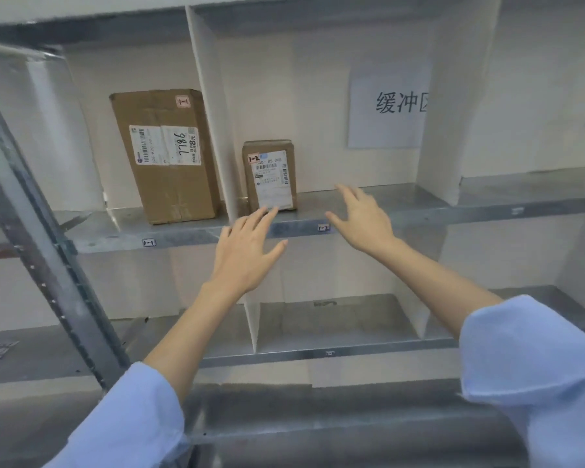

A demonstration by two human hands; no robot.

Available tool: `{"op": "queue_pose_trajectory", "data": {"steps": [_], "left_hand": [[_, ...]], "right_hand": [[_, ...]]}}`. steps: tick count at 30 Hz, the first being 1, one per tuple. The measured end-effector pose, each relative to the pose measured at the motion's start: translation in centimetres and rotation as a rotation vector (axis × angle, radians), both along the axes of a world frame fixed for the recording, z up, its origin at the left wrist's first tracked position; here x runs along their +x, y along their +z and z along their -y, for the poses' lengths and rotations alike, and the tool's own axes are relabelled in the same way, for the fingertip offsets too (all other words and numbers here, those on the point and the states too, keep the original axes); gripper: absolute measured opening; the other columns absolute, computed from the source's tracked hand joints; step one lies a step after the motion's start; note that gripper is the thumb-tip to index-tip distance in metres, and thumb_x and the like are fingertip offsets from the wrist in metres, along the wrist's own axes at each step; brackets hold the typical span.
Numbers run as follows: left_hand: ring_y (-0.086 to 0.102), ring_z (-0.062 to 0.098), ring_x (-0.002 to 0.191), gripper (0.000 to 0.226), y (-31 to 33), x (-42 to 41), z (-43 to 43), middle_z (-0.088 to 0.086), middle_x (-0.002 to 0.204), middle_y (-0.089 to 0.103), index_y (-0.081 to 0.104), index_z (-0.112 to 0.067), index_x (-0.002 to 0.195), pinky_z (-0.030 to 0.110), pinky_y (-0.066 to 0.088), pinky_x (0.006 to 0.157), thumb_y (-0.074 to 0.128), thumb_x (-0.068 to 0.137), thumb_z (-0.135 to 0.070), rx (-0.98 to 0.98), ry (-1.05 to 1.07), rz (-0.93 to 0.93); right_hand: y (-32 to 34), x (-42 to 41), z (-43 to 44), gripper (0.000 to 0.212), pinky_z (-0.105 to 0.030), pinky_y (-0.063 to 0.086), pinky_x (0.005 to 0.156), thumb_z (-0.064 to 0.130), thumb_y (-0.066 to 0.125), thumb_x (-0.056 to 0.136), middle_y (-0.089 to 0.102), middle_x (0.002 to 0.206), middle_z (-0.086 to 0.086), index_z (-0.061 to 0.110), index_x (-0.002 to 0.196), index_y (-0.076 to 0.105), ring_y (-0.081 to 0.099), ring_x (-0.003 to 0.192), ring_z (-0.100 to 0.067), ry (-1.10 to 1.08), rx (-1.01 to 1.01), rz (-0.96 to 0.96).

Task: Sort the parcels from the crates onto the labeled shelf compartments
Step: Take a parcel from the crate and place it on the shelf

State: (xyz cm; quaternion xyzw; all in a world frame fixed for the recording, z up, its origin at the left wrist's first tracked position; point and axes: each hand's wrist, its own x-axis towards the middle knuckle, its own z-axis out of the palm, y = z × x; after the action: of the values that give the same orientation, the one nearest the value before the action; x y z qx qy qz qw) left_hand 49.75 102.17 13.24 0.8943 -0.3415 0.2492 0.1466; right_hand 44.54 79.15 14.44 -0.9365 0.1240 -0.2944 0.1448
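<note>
Both my hands are released, fingers spread, holding nothing. My left hand reaches the lower front edge of the small box, which stands upright on the shelf above the 1-2 tag. My right hand hovers just beside it. The large box stands beyond the divider.

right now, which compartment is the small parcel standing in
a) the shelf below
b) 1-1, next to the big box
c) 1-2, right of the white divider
c: the small parcel stands upright just right of the white divider, above the 1-2 edge tag, and its own sticker reads 1-2. The big box is on the divider's other side, in 1-1.
</note>
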Motion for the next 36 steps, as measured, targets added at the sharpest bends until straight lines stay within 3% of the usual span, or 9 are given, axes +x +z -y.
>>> {"op": "queue_pose_trajectory", "data": {"steps": [6, 17, 31, 36], "left_hand": [[0.027, 0.02, 0.144, 0.065, -1.1, -4.4, 7.2, -0.005, 0.162, 0.024, 0.023, -0.03, 0.155, 0.04, 0.022, 0.112, 0.039, 0.097, -0.057, 0.025, -0.176, -0.01], [0.028, 0.017, 0.143, 0.069, -2.2, -17.8, 26.7, -0.006, 0.161, 0.025, 0.018, -0.031, 0.156, 0.038, 0.024, 0.11, 0.039, 0.097, -0.058, 0.03, -0.63, -0.026], [0.028, 0.018, 0.143, 0.068, -3.8, -45.7, 56.4, -0.005, 0.16, 0.027, 0.021, -0.029, 0.156, 0.042, 0.027, 0.114, 0.037, 0.097, -0.06, 0.02, -1.083, -0.097], [0.024, 0.017, 0.146, 0.068, -4.7, -55.6, 64.6, -0.006, 0.161, 0.025, 0.02, -0.029, 0.156, 0.042, 0.023, 0.115, 0.036, 0.097, -0.06, 0.037, -1.171, -0.105]], "right_hand": [[-1.6, -9.9, 3.7, 0.071, -0.044, 0.035, 0.108, 0.053, 0.046, 0.098, 0.024, 0.161, -0.003, 0.029, 0.157, 0.016, 0.031, 0.141, -0.031, -0.207, -0.059, -0.135], [-2.9, -31.0, 15.7, 0.071, -0.045, 0.036, 0.107, 0.057, 0.04, 0.098, 0.019, 0.162, -0.002, 0.028, 0.157, 0.013, 0.03, 0.142, -0.032, -0.64, -0.043, -0.28], [-3.7, -62.4, 36.2, 0.071, -0.048, 0.033, 0.112, 0.061, 0.037, 0.098, 0.017, 0.163, -0.002, 0.029, 0.157, 0.014, 0.023, 0.146, -0.03, -1.1, -0.002, -0.4], [-4.2, -72.8, 42.6, 0.07, -0.048, 0.032, 0.115, 0.058, 0.039, 0.098, 0.018, 0.164, -0.002, 0.03, 0.157, 0.015, 0.021, 0.148, -0.028, -1.199, 0.089, -0.34]]}}
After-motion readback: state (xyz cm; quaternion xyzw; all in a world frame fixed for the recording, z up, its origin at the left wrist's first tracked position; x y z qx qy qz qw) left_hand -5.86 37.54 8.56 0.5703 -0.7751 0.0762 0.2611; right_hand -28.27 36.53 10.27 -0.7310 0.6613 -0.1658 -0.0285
